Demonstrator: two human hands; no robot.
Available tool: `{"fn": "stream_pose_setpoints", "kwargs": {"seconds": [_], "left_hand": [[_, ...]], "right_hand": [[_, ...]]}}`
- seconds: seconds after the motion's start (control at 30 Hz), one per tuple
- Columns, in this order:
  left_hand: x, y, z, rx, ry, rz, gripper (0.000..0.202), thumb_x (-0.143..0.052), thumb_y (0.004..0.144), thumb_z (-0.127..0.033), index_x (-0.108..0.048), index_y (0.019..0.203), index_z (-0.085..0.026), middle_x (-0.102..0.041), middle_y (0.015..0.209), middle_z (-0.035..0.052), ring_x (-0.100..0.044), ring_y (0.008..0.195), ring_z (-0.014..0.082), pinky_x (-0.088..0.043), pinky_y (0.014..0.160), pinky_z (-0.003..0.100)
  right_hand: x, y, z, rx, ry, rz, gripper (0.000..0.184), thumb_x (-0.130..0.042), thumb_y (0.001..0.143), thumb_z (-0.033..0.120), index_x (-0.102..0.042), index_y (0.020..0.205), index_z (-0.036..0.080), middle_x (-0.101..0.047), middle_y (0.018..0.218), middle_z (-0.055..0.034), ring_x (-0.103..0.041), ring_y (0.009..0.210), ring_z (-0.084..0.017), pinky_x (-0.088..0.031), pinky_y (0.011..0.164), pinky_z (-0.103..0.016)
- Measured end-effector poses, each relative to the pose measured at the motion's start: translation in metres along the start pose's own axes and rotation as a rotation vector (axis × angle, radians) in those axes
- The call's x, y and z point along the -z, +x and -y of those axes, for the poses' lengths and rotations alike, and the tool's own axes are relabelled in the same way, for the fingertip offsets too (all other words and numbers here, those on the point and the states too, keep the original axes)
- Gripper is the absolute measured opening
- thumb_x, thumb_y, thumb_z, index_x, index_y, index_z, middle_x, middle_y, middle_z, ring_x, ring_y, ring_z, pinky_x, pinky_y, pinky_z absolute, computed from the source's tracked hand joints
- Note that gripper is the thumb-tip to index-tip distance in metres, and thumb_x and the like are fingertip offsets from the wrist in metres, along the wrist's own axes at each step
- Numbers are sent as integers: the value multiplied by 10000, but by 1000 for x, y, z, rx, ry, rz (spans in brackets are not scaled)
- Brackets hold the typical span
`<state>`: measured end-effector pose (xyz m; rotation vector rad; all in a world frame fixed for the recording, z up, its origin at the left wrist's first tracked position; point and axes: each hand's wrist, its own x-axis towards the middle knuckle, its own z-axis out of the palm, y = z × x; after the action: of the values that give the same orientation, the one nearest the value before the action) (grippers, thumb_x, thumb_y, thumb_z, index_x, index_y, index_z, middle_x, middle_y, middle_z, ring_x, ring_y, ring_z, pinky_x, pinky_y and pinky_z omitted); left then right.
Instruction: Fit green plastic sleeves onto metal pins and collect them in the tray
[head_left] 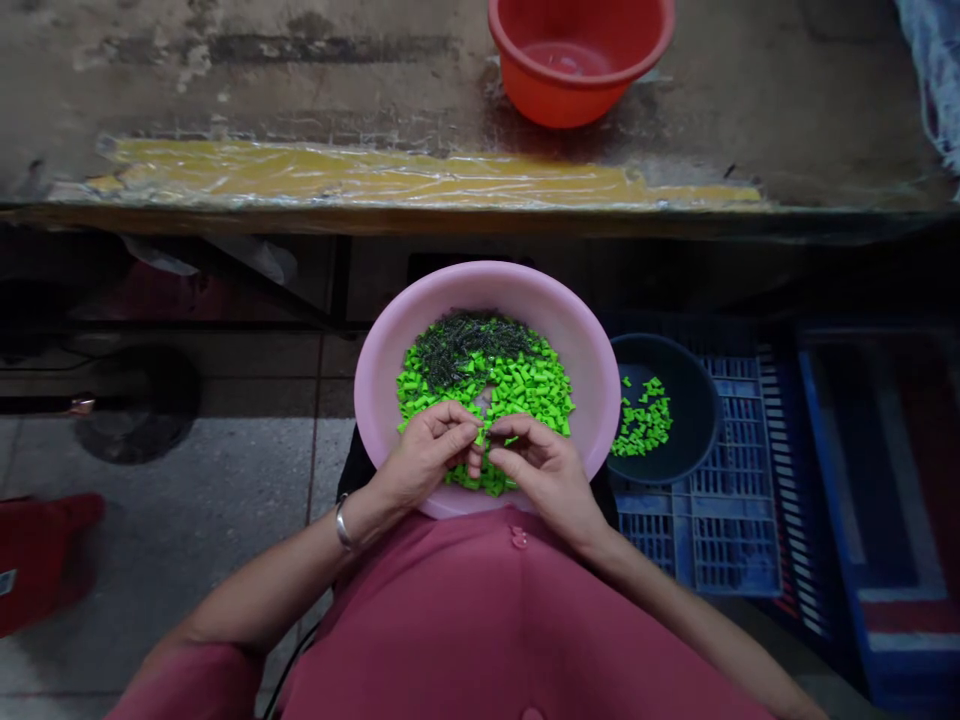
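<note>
A pink basin (384, 350) rests on my lap, holding many small bright green plastic pieces (536, 380) and a heap of thin dark metal parts (472, 340) at its far side. Over the near half of the basin, my left hand (437, 447) pinches with thumb and forefinger at what looks like a small green plastic piece (481, 436). My right hand (541, 462) meets it from the other side, fingertips drawn together around a tiny dark part too small to make out. The two hands' fingertips almost touch.
A dark bowl (694, 440) with some green pieces stands to the right on a blue plastic crate (735, 530). Ahead is a worn table edge with yellow tape (375, 175), and a red bowl (577, 90) on top. A red object (37, 560) is at lower left.
</note>
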<state>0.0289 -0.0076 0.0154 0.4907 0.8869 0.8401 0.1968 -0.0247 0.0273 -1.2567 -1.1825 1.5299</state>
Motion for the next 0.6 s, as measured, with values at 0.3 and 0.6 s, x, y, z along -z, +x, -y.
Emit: {"fn": "stream_pose_setpoints", "kwargs": {"seconds": [0.3, 0.6], "left_hand": [[2, 2, 1, 136, -25, 25, 360, -813, 716, -396, -578, 773, -131, -633, 582, -9, -562, 471, 92, -499, 446, 205], [2, -1, 7, -23, 140, 8, 262, -747, 780, -366, -617, 827, -143, -633, 567, -18, -609, 480, 128, -536, 485, 252]], "right_hand": [[19, 11, 8, 652, -723, 145, 175, -499, 943, 81, -648, 1004, 151, -681, 922, -95, -622, 856, -182, -526, 765, -334], [9, 10, 3, 562, -694, 82, 132, -494, 942, 116, -603, 885, 163, -621, 785, -59, -579, 763, -176, -485, 711, -317]]}}
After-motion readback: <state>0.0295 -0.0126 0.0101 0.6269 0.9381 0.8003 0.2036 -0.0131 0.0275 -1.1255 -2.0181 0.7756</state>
